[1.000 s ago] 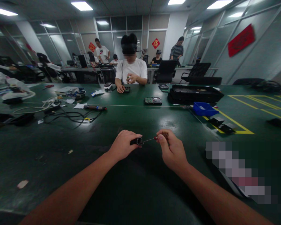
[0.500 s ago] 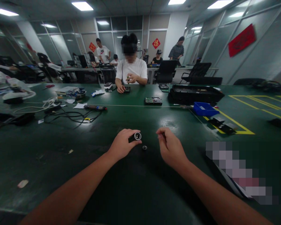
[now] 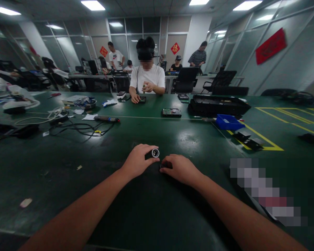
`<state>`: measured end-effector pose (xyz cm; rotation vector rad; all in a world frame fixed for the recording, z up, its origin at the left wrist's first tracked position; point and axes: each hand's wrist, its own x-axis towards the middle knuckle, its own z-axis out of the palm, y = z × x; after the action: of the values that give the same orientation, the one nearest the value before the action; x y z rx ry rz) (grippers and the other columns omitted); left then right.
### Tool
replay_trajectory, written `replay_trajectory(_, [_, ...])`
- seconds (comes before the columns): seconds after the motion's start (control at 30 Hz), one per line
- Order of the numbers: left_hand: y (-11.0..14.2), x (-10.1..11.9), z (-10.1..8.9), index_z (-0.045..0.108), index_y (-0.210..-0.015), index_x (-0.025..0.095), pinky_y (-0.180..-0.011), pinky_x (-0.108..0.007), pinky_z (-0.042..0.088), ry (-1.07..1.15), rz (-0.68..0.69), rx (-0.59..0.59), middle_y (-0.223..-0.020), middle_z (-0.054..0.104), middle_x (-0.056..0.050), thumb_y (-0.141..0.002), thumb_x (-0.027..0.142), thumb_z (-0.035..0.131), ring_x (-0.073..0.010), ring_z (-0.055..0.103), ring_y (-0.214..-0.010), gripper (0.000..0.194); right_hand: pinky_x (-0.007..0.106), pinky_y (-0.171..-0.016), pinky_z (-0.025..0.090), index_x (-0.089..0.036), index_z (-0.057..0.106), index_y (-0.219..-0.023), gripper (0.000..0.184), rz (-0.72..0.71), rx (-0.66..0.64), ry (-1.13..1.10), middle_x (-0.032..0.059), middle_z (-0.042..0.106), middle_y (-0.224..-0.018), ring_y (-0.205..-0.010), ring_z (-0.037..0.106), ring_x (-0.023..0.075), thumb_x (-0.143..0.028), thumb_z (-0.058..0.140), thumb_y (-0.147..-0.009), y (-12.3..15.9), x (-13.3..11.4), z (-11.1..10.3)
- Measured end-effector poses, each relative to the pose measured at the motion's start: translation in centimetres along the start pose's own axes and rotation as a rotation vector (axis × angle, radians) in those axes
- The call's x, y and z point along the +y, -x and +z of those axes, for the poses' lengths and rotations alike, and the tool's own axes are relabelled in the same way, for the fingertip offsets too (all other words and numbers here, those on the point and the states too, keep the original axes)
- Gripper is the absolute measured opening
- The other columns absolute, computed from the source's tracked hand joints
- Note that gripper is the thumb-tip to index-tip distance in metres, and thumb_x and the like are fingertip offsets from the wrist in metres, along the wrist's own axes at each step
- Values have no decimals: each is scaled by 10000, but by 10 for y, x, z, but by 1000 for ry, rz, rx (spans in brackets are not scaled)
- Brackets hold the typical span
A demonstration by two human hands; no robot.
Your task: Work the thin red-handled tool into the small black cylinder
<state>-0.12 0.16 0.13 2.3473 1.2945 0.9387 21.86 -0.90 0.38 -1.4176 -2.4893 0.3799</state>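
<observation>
The left hand [image 3: 137,160] is clamped around a black cylinder [image 3: 151,153], thumb below and fingers above, with the cylinder's metal-rimmed open end turned toward the right hand and the camera. The cylinder is held just above the green counter [image 3: 136,219], near the middle of the view. The right hand [image 3: 181,169] is low over the counter just beside it, thumb and fingers curled around a small dark part [image 3: 161,167]; I cannot tell whether they grip it or only touch it. The two hands are near each other but apart

Farther back lies an exposed hard drive [image 3: 172,112], with a blue bin [image 3: 229,122] and a long black tray [image 3: 219,104] to its right. To its left, a dark, rod-shaped tool [image 3: 107,119] rests near a tangle of black cable [image 3: 73,129]. Across the counter sits a person in a white shirt [image 3: 148,78], both hands at small items
</observation>
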Motion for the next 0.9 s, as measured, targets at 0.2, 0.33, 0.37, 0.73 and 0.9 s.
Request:
replay_trajectory(0.2, [0,-1,2,667,-1213,248,-939,-410,475,6,4,4,-1142,719,-33,-859,345,743,-246,627,-1068,375,284,-591,418,-250,738,-850,67,-28,18,-37,28,709,-785,-697,633,191,-281,710,-797,6,-5,-4])
replay_trajectory(0.33, [0,0,2,665,-1214,246,-945,-407,467,16,31,3,-1145,720,-31,-857,337,748,-242,627,-1071,377,289,-635,448,-226,756,-880,139,-50,30,-87,35,732,-808,-705,645,184,-239,630,-822,9,-11,-8])
replay_trajectory(0.37, [0,0,2,664,-1216,244,-941,-406,467,17,33,2,-1141,720,-30,-855,335,750,-241,627,-1068,382,286,-640,450,-219,757,-889,164,-50,31,-105,32,733,-811,-702,645,179,-220,605,-828,10,-12,-9])
replay_trajectory(0.73, [2,1,3,653,-1220,252,-981,-430,434,-6,80,-34,-1183,718,-35,-870,365,732,-247,626,-1095,376,317,-733,490,-200,707,-1016,249,-91,320,-240,41,700,-905,-790,641,175,-122,516,-876,13,-18,-18])
replay_trajectory(0.9, [3,4,4,655,-1209,263,-989,-435,423,-11,117,-77,-1198,715,-31,-884,364,710,-245,624,-1106,344,343,-817,527,-260,689,-1183,332,-199,334,-345,61,704,-1074,-930,665,185,-143,482,-952,16,-20,-15])
